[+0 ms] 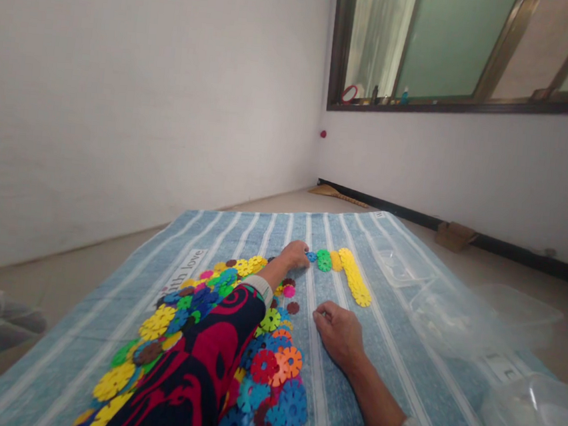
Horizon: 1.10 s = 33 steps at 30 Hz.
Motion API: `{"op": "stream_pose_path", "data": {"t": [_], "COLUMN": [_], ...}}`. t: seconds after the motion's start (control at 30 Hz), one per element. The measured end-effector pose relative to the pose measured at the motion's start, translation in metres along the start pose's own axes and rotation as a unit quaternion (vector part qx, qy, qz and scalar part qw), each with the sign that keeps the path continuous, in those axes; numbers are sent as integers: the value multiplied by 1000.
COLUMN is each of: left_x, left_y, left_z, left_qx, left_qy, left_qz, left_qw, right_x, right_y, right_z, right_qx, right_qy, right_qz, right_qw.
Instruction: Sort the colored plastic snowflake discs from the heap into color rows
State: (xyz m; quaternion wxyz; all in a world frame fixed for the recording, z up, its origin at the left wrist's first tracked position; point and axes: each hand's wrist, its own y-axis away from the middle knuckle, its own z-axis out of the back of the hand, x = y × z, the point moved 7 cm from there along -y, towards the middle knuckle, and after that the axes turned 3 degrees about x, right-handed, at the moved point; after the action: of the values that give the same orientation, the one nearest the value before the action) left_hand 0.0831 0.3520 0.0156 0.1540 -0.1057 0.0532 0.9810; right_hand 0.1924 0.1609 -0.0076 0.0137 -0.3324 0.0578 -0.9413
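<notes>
**Disc chain: stuck at the joining bit**

Here's where I'm at. My left hand (294, 254) is stretched out past the far edge of the pile (274, 366). Its fingertips are bunched tight on a blue disc (311, 256) at the end of the chain (352, 281). I'd call this the clip-on step, with the blue one going onto the green discs (324, 261) right next to it.

The chain lies flat on the mat (390, 357), beyond the pile and to its right, close but not touching it. The long yellow run slants from its far end toward me and off to the right. At the far end it bends, and the short green and blue stub points left, back toward the pile's far edge.

My right hand (340, 332) rests knuckles-up just right of the pile, with the fingers curled under. I can't tell if there's a piece in there.

I reckon the next move calls for lining the slots up square and pushing straight in, with something bracing the green end. Otherwise the whole strip probably just slides.
</notes>
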Motion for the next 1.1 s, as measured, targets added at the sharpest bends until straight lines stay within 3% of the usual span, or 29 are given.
{"op": "stream_pose_path", "data": {"t": [0.37,0.57,0.77,1.1], "left_x": [11,28,28,23], "left_y": [36,81,126,166], "left_z": [18,26,28,28], "left_qx": [-38,-18,-10,37], "left_qy": [-39,-67,-86,-83], "left_qz": [-33,-71,-116,-190], "left_qw": [998,995,990,978], "right_x": [-3,-2,-4,-9], "right_y": [-1,1,1,-1], "right_z": [-2,2,1,-3], "right_qx": [4,7,9,5], "right_qy": [-6,5,11,11], "right_qz": [1,-2,4,10], "right_qw": [1000,1000,1000,1000]}}
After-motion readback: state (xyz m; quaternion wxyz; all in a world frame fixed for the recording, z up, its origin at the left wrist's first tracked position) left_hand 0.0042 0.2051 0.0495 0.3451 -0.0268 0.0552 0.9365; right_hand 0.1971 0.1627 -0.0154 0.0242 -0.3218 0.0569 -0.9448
